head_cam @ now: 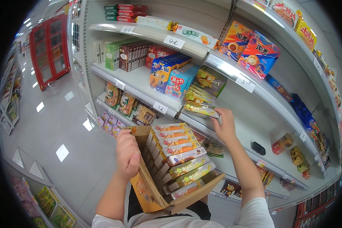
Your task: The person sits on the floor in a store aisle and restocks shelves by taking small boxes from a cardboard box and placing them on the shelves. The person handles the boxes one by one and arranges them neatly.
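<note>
My left hand (127,154) grips the upper left edge of an open cardboard carton (198,191), tilted against my body. Packed in the carton are several slim snack boxes (178,142), mostly grey with orange, green or brown ends. My right hand (225,125) reaches to the middle shelf and holds the right end of a green and grey snack box (200,110). That box lies at the shelf's front edge, before a row of like boxes (202,97). My right thumb is on its near side; the far fingertips are partly hidden.
Left of the row stand light-blue snack boxes (176,84) and dark-blue ones (159,74). The shelf above, with its price-tagged edge (230,69), overhangs the row. A dark object (258,148) and a jar-shaped package (282,144) lie farther right. Red glass-door cabinets (50,51) stand across the aisle.
</note>
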### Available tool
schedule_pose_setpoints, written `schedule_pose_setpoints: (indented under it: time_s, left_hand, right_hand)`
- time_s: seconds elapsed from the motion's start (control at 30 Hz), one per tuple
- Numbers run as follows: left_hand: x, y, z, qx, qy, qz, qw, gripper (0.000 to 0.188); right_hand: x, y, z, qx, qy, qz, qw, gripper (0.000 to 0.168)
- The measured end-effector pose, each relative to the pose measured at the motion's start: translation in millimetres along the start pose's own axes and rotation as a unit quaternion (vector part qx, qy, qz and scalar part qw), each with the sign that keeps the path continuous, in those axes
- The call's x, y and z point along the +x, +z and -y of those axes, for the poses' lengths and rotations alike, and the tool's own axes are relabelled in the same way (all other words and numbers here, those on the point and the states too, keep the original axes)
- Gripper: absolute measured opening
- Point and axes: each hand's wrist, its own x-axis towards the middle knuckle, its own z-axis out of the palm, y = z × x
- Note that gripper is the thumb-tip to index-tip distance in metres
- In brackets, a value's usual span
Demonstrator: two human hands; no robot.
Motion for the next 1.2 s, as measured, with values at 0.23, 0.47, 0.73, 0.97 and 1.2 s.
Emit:
schedule_pose_setpoints:
  time_s: [0.23, 0.47, 0.73, 0.97, 1.2]
  left_hand:
    - [-6, -18, 7, -0.018, -0.048, -0.018, 0.999, 0.042]
    - [-15, -25, 18, -0.019, -0.057, -0.035, 0.998, 0.041]
    - [-7, -13, 6, -0.008, -0.037, -0.012, 0.999, 0.038]
    - [-2, 2, -14, 0.009, -0.012, 0.031, 0.999, 0.036]
    - [-3, 11, -16, 0.011, 0.01, 0.02, 1.0, 0.03]
  right_hand:
    - [-36, -73, 23, 0.234, 0.073, -0.064, 0.967, 0.05]
    - [-66, -143, 70, 0.376, -0.048, 0.047, 0.924, 0.047]
    - [-73, -149, 82, 0.412, 0.001, 0.102, 0.905, 0.047]
    - [-70, -141, 59, 0.468, 0.139, 0.258, 0.834, 0.057]
    - [-75, -142, 62, 0.373, -0.004, 0.313, 0.873, 0.048]
